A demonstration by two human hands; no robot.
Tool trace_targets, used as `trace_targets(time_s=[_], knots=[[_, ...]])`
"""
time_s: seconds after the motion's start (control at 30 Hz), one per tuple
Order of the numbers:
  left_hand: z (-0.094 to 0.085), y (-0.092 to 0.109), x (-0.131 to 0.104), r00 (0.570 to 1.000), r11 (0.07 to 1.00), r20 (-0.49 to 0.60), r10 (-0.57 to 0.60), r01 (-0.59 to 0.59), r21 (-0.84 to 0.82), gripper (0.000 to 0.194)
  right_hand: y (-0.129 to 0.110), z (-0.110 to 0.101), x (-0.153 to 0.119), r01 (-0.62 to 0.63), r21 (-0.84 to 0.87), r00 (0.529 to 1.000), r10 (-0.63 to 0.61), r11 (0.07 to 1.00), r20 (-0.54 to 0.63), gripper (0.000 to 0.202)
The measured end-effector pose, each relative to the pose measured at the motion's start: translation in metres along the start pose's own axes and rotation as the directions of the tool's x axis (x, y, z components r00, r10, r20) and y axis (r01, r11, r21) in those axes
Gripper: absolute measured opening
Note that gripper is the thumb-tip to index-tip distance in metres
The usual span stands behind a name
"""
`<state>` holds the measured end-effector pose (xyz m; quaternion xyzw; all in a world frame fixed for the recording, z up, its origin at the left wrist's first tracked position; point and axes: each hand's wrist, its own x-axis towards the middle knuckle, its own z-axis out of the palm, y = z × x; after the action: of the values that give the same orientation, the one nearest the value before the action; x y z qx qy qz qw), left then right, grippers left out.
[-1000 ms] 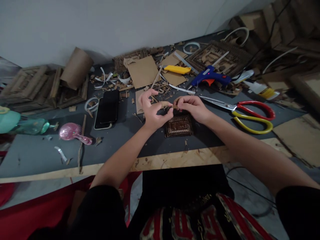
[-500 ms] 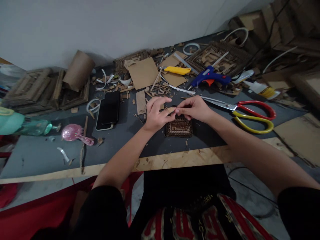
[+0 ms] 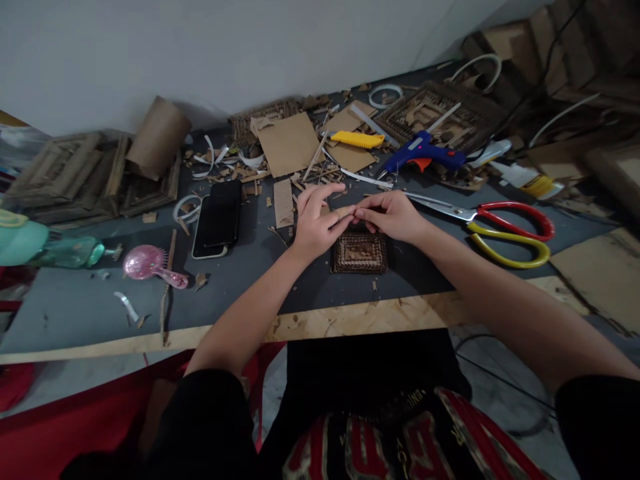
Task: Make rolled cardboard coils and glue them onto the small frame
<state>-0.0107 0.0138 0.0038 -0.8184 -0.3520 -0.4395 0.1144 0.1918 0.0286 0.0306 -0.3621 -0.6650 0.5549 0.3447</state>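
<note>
My left hand [image 3: 316, 223] and my right hand [image 3: 387, 217] meet fingertip to fingertip above the table. Between them they pinch a small cardboard strip, now almost wholly hidden by the fingers. The thumb and index finger of my left hand are brought together, while its other fingers lift away. My right hand's thumb presses against its index finger. Just below the hands lies a small rectangular frame of corrugated cardboard [image 3: 359, 253], flat on the dark tabletop [image 3: 260, 287] with stepped, ridged borders. Neither hand visibly grips this frame.
Scissors [image 3: 470, 217] with red and yellow handles lie to the right, a blue glue gun [image 3: 424, 153] and yellow cutter [image 3: 357, 139] behind. Phones [image 3: 217, 217], a pink hairbrush [image 3: 145, 263] and a bottle [image 3: 70, 252] are at left. Cardboard scraps [image 3: 290, 143] litter the back.
The cardboard strip between my fingers has turned and shows less than before. My left hand's fingers have straightened and risen slightly; my right hand has hardly moved.
</note>
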Motion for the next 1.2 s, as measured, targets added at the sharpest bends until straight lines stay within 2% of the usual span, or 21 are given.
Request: trace_targets(time_s=[0.27, 0.53, 0.7, 0.83, 1.03, 1.2], knots=[[-0.0018, -0.0020, 0.0007, 0.993, 0.997, 0.090, 0.076, -0.078, 0.018, 0.016, 0.0033, -0.0004, 0.0007, 0.032, -0.045, 0.999, -0.032, 0.998, 0.005, 0.031], [-0.0045, 0.0007, 0.0017, 0.996, 0.996, 0.010, 0.086, -0.085, -0.028, 0.012, 0.0047, -0.0003, 0.0023, -0.033, 0.027, 0.999, 0.034, 0.999, -0.036, 0.042], [-0.0011, 0.0007, 0.0006, 0.999, 0.997, 0.020, 0.049, -0.048, -0.054, 0.014, 0.0024, -0.0001, 0.0021, -0.060, 0.065, 0.998, 0.061, 0.996, -0.012, 0.045], [-0.0012, 0.0024, 0.0010, 0.995, 0.995, -0.030, 0.091, -0.092, -0.044, 0.009, -0.0004, -0.0006, 0.0018, -0.052, 0.070, 0.999, 0.051, 0.996, 0.008, 0.045], [-0.0025, 0.0045, -0.0006, 0.986, 0.985, 0.018, 0.166, -0.165, -0.054, 0.009, 0.0018, -0.0040, 0.0029, -0.058, 0.011, 0.996, 0.058, 0.998, 0.066, 0.042], [0.0014, 0.0012, -0.0019, 0.992, 0.996, 0.089, 0.084, -0.084, -0.003, 0.019, 0.0038, -0.0031, 0.0015, -0.063, 0.059, 0.998, 0.062, 0.996, 0.022, 0.039]])
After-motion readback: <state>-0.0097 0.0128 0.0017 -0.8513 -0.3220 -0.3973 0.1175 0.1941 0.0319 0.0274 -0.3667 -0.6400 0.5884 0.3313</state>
